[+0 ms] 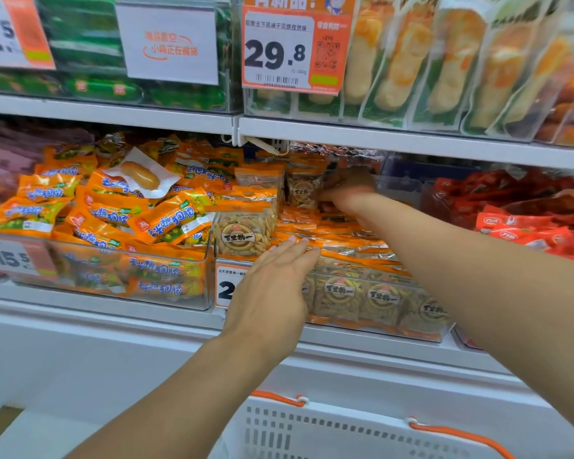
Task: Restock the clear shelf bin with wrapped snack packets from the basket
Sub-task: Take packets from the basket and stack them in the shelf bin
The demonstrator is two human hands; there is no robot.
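The clear shelf bin (443, 337) on the middle shelf is packed with snack packets (340, 294) that have orange tops and a round brown logo. My left hand (272, 286) lies flat with straight fingers at the bin's front left, fingertips touching the top layer of packets. My right hand (347, 190) reaches deep to the back of the bin among upright packets (302, 190). It is blurred, and its fingers cannot be made out. The white basket (345, 432) with orange handles sits below, at the bottom edge of the view; its contents are hidden.
A clear bin of orange corn-print packets (166, 220) stands to the left, with one pale sausage pack (140, 175) on top. Red packets (524, 223) fill the bin on the right. The shelf above (378, 140) hangs low over the bins. An orange price tag (224, 286) is clipped to the bin's front.
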